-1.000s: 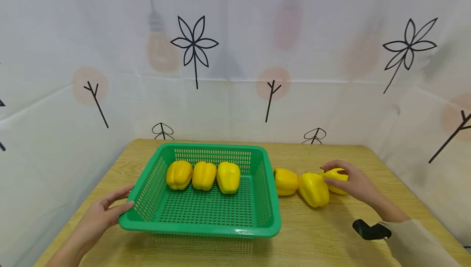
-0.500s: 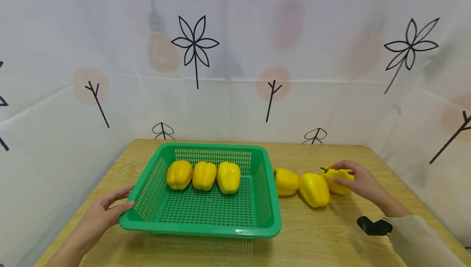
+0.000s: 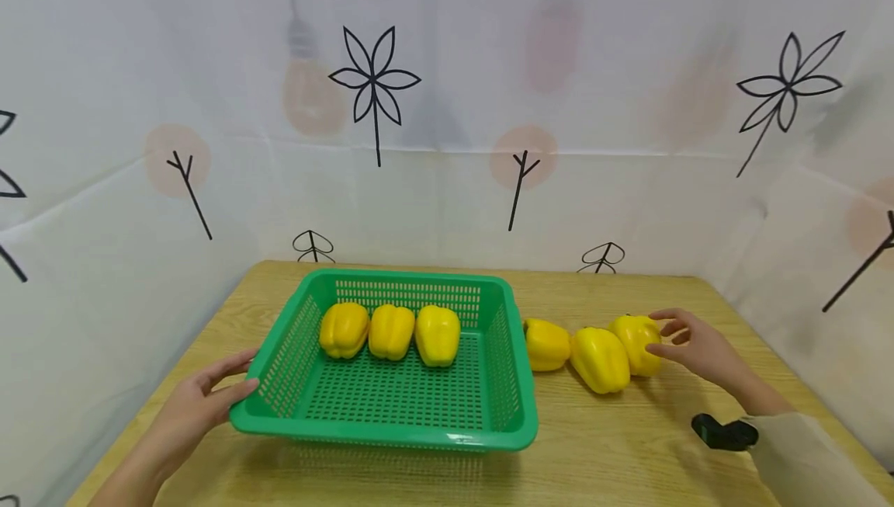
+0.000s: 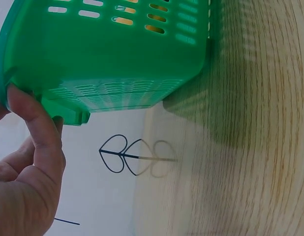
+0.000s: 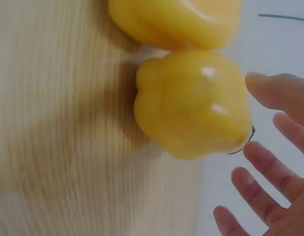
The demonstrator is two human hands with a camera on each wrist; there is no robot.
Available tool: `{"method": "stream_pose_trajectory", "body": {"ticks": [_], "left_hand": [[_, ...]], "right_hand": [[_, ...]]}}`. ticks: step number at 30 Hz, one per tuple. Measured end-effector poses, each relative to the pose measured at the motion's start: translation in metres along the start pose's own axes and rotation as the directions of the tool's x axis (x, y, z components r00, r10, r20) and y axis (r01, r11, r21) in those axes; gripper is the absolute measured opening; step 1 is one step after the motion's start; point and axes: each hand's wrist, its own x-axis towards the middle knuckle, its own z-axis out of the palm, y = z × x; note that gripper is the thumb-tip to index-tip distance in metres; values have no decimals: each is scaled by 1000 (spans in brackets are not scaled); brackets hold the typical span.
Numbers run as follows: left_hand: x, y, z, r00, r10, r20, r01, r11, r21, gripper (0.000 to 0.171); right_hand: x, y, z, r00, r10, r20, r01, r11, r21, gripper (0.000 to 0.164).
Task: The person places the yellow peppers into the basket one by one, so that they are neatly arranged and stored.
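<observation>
My left hand (image 3: pixel 192 414) holds the left rim of a green plastic basket (image 3: pixel 384 433); in the left wrist view its fingers (image 4: pixel 41 130) curl round the rim. Three yellow bell peppers stand in a row at the back of the basket, the right one of them a blocky bell pepper (image 3: pixel 437 336). My right hand (image 3: pixel 705 348) is open at the right side of the rightmost loose bell pepper (image 3: pixel 637 344). In the right wrist view the thumb and spread fingers are just off this bell pepper (image 5: pixel 191 103), near its stem end, with nothing held.
Right of the basket, two more yellow bell peppers, a nearer one (image 3: pixel 601 359) and one beside the basket wall (image 3: pixel 547 345), line up with the rightmost one. All stand on a wooden table (image 3: pixel 594 453). A patterned white cloth (image 3: pixel 447 204) hangs behind and along both sides.
The rightmost bell pepper has turned, its stem swinging from the left to the back, and sits against its neighbour. My right hand has let go and drawn right. The left hand stays put.
</observation>
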Motion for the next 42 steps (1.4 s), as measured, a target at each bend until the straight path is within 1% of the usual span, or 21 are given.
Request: {"method": "stream_pose_trajectory", "body": {"ticks": [4,8,12,18,21,23,25,29,33,42], "left_hand": [[0,0,0,1000,3,5,-3,1000,-2,66],[1,-1,-1,1000,6,21,-7,1000,9,65],[2,-1,-1,1000,8,20,-9,1000,13,65],[2,-1,-1,1000,15,20,-15,1000,6,65],[4,-1,-1,1000,11,24,-11,1000,-2,65],[4,-1,-1,999,15,31,-15,1000,-2,65],[3,-1,-1,1000,13,22,-13,1000,-2,64],[2,-1,-2,1000,25,18,-25,1000,1,64],[3,-1,-2,999,25,20,-25,1000,-1,64],[3,-1,-2,1000,14,22,-14,1000,-9,64]], "right_hand": [[0,1,-1,1000,-9,26,9,1000,1,60],[2,2,2,997,-14,80,11,999,31,69],[5,3,5,994,-16,110,11,999,47,70],[8,9,8,992,25,127,-36,996,87,71],[7,11,7,992,43,121,-55,994,99,72],[6,12,7,993,46,112,-56,995,84,72],[6,13,7,994,46,97,-53,996,68,73],[5,14,6,997,40,65,-43,998,45,74],[3,15,5,999,16,41,-18,999,28,71],[1,12,1,1000,1,21,-2,1000,24,69]]}}
